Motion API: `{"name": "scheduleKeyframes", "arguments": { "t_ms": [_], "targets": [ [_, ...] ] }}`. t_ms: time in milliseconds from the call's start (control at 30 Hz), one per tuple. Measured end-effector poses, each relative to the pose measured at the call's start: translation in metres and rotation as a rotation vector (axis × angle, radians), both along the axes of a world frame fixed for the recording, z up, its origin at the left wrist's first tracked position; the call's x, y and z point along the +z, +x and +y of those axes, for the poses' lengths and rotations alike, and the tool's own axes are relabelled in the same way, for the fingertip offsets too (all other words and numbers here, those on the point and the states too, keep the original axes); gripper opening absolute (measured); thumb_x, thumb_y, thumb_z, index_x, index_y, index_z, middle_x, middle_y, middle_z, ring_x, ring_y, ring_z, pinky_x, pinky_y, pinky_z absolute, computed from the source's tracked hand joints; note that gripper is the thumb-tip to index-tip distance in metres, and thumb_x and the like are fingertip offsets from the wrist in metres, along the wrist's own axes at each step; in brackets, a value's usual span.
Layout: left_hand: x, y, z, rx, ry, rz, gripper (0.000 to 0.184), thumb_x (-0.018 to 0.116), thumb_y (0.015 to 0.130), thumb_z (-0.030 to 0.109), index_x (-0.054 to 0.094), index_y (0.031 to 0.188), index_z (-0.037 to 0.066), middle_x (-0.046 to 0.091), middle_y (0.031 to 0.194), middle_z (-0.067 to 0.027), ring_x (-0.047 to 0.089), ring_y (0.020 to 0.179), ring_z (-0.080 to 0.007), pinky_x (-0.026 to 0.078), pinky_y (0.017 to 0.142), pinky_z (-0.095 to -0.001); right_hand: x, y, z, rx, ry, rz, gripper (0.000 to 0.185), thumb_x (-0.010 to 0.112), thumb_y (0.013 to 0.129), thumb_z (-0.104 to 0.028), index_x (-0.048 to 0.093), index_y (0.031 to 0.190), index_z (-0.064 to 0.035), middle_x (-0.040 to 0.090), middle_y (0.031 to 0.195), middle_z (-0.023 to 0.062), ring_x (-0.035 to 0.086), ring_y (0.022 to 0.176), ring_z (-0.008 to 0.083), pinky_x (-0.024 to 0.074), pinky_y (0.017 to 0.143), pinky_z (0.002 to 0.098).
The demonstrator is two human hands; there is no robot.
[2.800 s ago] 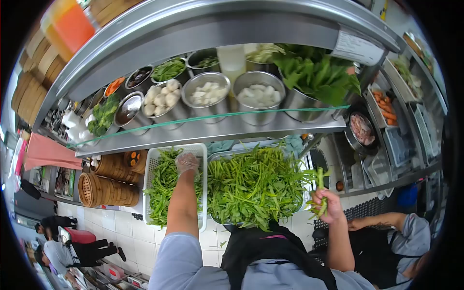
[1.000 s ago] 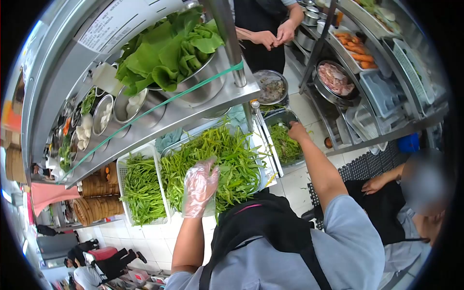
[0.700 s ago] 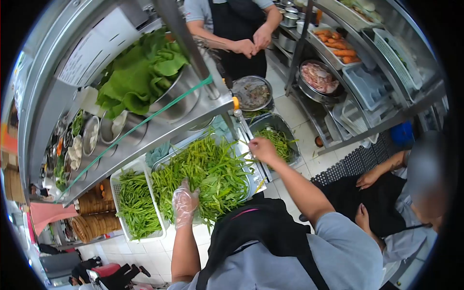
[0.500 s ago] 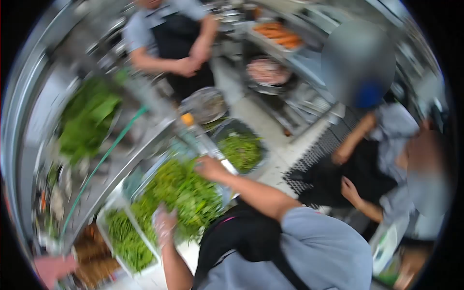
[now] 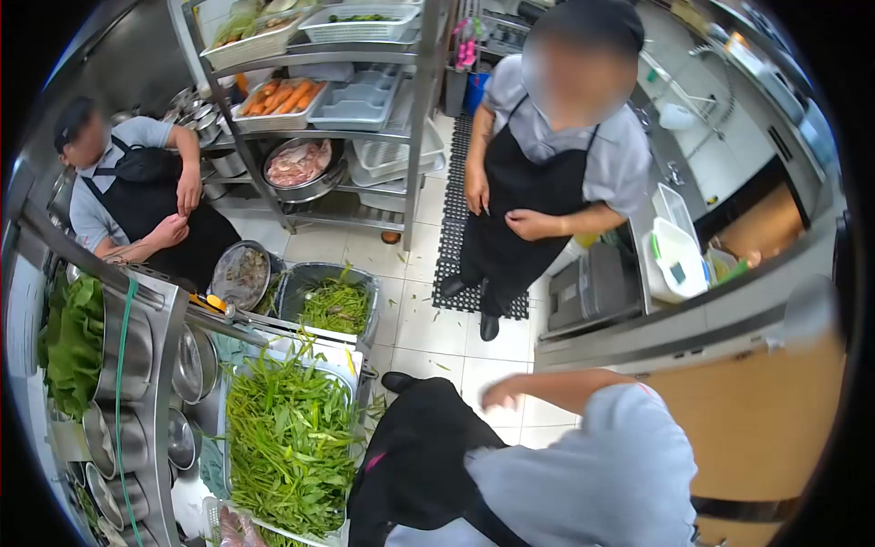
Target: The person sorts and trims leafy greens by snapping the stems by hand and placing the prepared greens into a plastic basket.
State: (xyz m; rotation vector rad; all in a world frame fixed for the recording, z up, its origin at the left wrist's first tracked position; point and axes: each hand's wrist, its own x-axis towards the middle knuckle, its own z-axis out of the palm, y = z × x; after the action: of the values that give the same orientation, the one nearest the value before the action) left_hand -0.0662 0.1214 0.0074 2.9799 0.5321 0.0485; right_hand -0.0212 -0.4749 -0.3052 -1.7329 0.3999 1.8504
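My left hand (image 5: 239, 529), in a clear plastic glove, shows at the bottom edge by a white basket (image 5: 211, 512). The frame cuts it off, so its grip cannot be made out. A large tub (image 5: 350, 390) heaped with long-stemmed leafy greens (image 5: 290, 438) stands just beyond it. My right hand (image 5: 501, 394) is bare and away from the greens, above the tiled floor to the right. Motion smears its fingers; no held thing shows.
Two co-workers in black aprons stand at the left (image 5: 137, 182) and ahead (image 5: 556, 164). A bin of green stems (image 5: 335, 305) sits beyond the tub. A metal shelf rack (image 5: 412, 137) holds carrots (image 5: 281, 97) and a bowl of raw meat (image 5: 299, 164). Steel counter (image 5: 162, 365) at left.
My view has turned to the right. My right hand has moved off the greens, out to the right. My left hand has shifted from the heap to the bottom edge of the view.
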Motion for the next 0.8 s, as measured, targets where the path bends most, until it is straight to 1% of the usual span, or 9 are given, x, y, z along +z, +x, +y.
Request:
{"name": "scheduleKeyframes", "arguments": {
  "t_ms": [33,167,267,367,500,533,633,700,800],
  "targets": [
    [0.000,-0.006,0.008,-0.017,-0.006,-0.010,0.043,0.059,0.101,0.032,0.063,0.130,0.000,0.072,0.114,-0.0200,0.070,0.095,-0.0357,0.055,0.081,-0.0439,-0.022,-0.068,-0.031,-0.173,0.166,0.286,0.054,0.061,0.095,-0.043,0.050,0.145,-0.0261,0.041,0.148,0.0178,0.051,0.124,0.0405,0.0530,0.093,0.0650],
    [-0.004,-0.026,0.024,-0.141,-0.121,-0.016,0.041,0.063,0.099,0.034,0.071,0.118,-0.001,0.073,0.113,-0.0202,0.069,0.098,-0.0379,0.053,0.089,-0.0432,0.092,-0.269,-0.007,-0.674,0.316,0.739,0.057,0.059,0.099,-0.052,0.047,0.147,-0.0238,0.059,0.127,0.0059,0.058,0.111,0.0225,0.0543,0.096,0.0528],
    [-0.031,-0.033,0.040,-0.271,0.012,0.029,0.043,0.063,0.098,0.036,0.071,0.117,-0.002,0.073,0.110,-0.0218,0.067,0.102,-0.0410,0.050,0.093,-0.0496,0.132,-0.382,0.012,-0.937,0.406,0.912,0.054,0.059,0.101,-0.047,0.048,0.147,-0.0202,0.062,0.134,0.0039,0.059,0.116,0.0176,0.0521,0.101,0.0450],
    [-0.051,-0.026,0.054,-0.162,-1.231,0.198,0.063,0.044,0.105,0.033,0.027,0.158,0.004,0.025,0.166,-0.0159,0.021,0.153,-0.0358,0.023,0.121,-0.0558,0.139,-0.467,0.034,-1.115,0.464,0.913,0.052,0.059,0.102,-0.042,0.050,0.145,-0.0151,0.062,0.135,0.0055,0.060,0.118,0.0182,0.0513,0.103,0.0421],
    [-0.057,-0.004,0.035,-0.317,-1.193,0.467,0.069,0.041,0.105,0.025,0.006,0.163,0.011,0.001,0.171,-0.0079,-0.002,0.156,-0.0352,0.012,0.126,-0.0506,0.127,-0.531,0.059,-1.274,0.539,0.858,0.049,0.059,0.103,-0.036,0.051,0.143,-0.0083,0.062,0.137,0.0076,0.061,0.121,0.0190,0.0504,0.104,0.0383],
    [-0.057,0.000,0.026,-0.327,-1.190,0.468,0.069,0.041,0.105,0.025,0.006,0.163,0.011,0.001,0.171,-0.0079,-0.002,0.156,-0.0352,0.012,0.126,-0.0506,0.122,-0.540,0.062,-1.295,0.548,0.844,0.049,0.059,0.103,-0.035,0.052,0.142,-0.0066,0.062,0.138,0.0081,0.061,0.121,0.0192,0.0502,0.105,0.0373],
    [-0.045,-0.002,-0.029,-0.741,-0.349,-0.081,0.045,0.072,0.085,0.007,0.063,0.128,-0.001,0.072,0.103,-0.0202,0.068,0.094,-0.0382,0.051,0.086,-0.0451,0.168,-0.506,0.069,-1.295,0.428,0.759,0.045,0.058,0.103,-0.031,0.054,0.140,-0.0049,0.064,0.136,0.0091,0.064,0.120,0.0199,0.0512,0.104,0.0362],
    [-0.050,-0.009,-0.039,-0.717,-0.391,-0.129,0.043,0.073,0.081,0.000,0.066,0.123,-0.001,0.070,0.097,-0.0181,0.065,0.091,-0.0372,0.050,0.086,-0.0447,0.174,-0.500,0.067,-1.268,0.309,0.691,0.043,0.057,0.103,-0.030,0.055,0.138,-0.0050,0.066,0.133,0.0096,0.065,0.117,0.0205,0.0524,0.102,0.0361],
    [-0.053,-0.016,-0.044,-0.715,-0.370,-0.127,0.045,0.073,0.079,0.001,0.066,0.124,-0.001,0.070,0.098,-0.0188,0.066,0.091,-0.0367,0.051,0.085,-0.0445,0.138,-0.530,0.061,-1.331,0.558,0.811,0.039,0.058,0.103,-0.025,0.056,0.136,-0.0046,0.066,0.133,0.0095,0.065,0.118,0.0193,0.0534,0.100,0.0344]
  ]
}}
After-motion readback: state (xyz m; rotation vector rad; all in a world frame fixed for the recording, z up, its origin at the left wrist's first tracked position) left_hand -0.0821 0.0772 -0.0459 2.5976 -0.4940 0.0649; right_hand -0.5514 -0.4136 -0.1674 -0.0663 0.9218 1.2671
